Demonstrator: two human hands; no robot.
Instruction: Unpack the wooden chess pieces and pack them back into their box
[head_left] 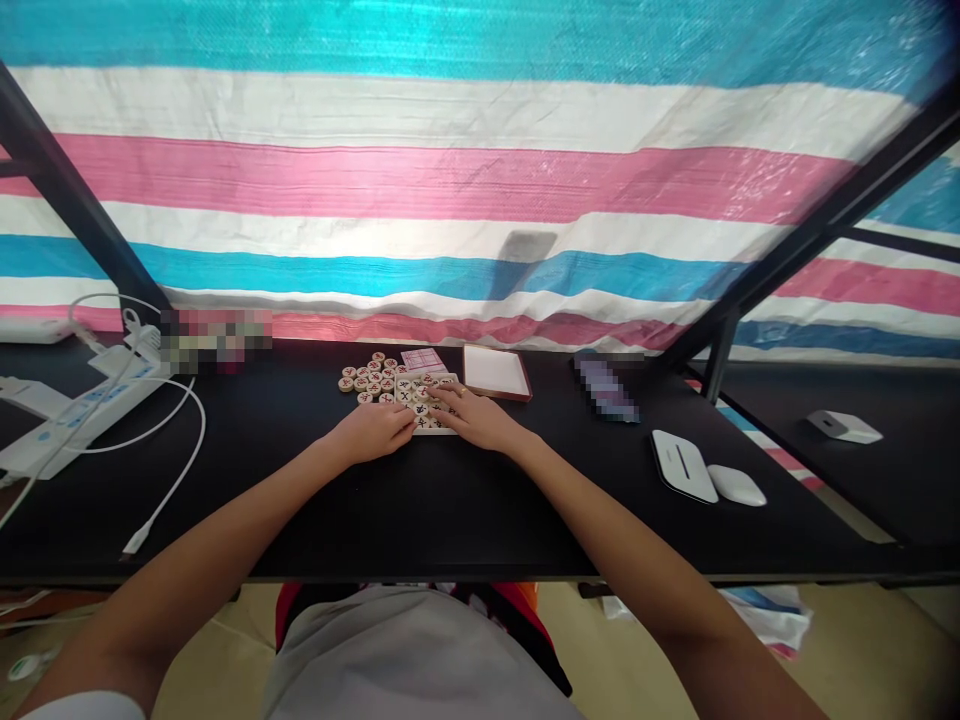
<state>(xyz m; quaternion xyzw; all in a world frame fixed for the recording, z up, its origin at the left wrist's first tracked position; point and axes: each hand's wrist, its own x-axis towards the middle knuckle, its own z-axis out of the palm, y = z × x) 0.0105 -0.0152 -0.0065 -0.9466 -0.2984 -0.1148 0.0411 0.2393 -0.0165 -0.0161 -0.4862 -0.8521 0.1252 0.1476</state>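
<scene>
Box point(435, 432) is sitting nearer the tabletop's point(450, 510) back edge. Left hand point(377, 431) is touching its left side, probably for steadying; can't tell if it's pinching. Right hand point(480, 417), fingers apart, is covering inside pieces point(405, 396). Loose pieces point(364, 384) are lying left, handy.

1 left hand point(377, 430) and 1 right hand point(484, 415). 1 white tray point(429, 432), 1 pink card point(422, 360), 1 shallow lid point(496, 371). At least 10 round pieces point(374, 368) left of the tray; those inside, partly hidden, can't be counted. 1 power strip point(56, 440) far left.
</scene>
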